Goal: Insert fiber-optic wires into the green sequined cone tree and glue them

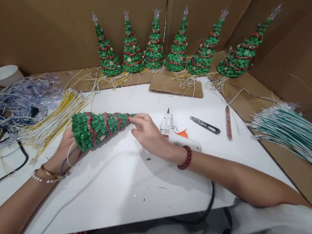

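Observation:
A small green tinsel Christmas tree with a red garland lies on its side above the white table, its tip pointing right. My left hand supports it from beneath at the wide base; most of those fingers are hidden behind the tree. With thumb and fingers closed together, my right hand pinches the narrow tip. A thin wire loops from the base over my left wrist. Just beyond my right hand rests a white glue gun with an orange trigger, its nozzle facing away from me.
Several decorated trees with star tops stand along the cardboard wall. Thread snips and a red-brown stick lie at right, near a bundle of green and white wires. Yellow and white wires and a white bowl are at left.

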Tool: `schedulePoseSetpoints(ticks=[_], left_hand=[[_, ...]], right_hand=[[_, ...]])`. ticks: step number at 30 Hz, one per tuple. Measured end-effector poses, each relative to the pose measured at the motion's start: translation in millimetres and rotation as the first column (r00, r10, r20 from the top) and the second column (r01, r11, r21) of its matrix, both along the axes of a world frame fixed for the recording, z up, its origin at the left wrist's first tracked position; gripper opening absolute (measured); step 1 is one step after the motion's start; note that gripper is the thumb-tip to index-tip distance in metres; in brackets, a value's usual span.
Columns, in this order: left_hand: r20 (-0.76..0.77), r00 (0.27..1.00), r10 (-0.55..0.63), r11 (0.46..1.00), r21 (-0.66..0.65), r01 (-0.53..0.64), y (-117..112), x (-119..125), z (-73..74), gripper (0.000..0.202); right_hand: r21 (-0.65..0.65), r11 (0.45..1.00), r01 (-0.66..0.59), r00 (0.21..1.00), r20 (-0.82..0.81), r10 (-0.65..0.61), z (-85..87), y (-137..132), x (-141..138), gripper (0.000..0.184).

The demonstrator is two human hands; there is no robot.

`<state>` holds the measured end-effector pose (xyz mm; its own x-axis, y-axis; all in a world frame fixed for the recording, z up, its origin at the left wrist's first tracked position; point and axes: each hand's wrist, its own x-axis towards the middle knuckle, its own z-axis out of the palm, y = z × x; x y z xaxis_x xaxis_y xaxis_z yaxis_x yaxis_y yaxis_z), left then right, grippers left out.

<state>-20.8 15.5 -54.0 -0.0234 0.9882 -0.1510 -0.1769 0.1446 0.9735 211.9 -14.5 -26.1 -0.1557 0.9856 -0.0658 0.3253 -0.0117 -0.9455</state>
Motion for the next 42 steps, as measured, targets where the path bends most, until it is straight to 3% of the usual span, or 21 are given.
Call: schedulePoseSetpoints(ticks=[5, 19, 25, 32, 42], left_hand=[[0.044, 0.999, 0.020, 1.000, 0.004, -0.020, -1.0, 9.5, 9.9, 0.048], [0.184, 0.983, 0.003, 1.000, -0.024, 0.001, -4.1, 15.4, 13.9, 0.053], [0.168, 0.984, 0.057, 0.997, -0.060, -0.048, -1.0, 17.0, 15.4, 0.034], [0.175, 0.982, 0.065, 0.996, -0.075, -0.053, -1.0, 16.5, 16.9, 0.042], [0.126, 0.989, 0.079, 0.994, -0.091, -0.068, -0.2, 13.8, 11.6, 0.034]], right_hand=[[-0.030, 0.999, -0.013, 0.999, -0.033, 0.012, 0.6, -3.8, -2.0, 0.042], [-0.079, 0.997, 0.000, 0.995, -0.104, -0.009, -1.8, -11.3, -10.7, 0.058], [-0.072, 0.997, 0.009, 0.991, -0.133, -0.019, -5.8, -13.4, -13.8, 0.061], [-0.055, 0.998, 0.031, 0.987, -0.153, -0.039, -9.8, -13.7, -17.4, 0.062], [-0.057, 0.998, 0.009, 0.988, -0.153, -0.017, -15.0, -13.9, -18.1, 0.064]])
